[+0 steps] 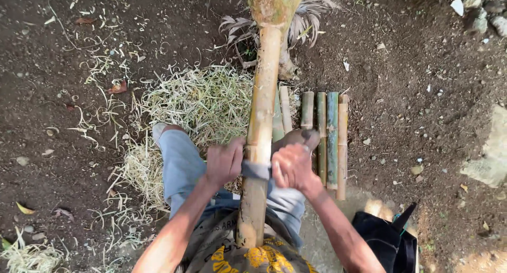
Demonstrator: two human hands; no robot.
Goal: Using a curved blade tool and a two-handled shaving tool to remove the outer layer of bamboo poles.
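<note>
Here — both hands [259, 165] closed on blade [255, 170]

Bare dark soil ground [422, 93], pale bamboo shavings heap [203, 101], row of cut bamboo strips [330, 135], scattered stones [483, 17]

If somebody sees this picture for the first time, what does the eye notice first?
First, the long bamboo pole running up the middle, with the left hand and right hand gripping a grey blade laid across it. Next, the pale heap of shavings on the dark soil to its left, and the row of cut bamboo pieces to its right.
</note>
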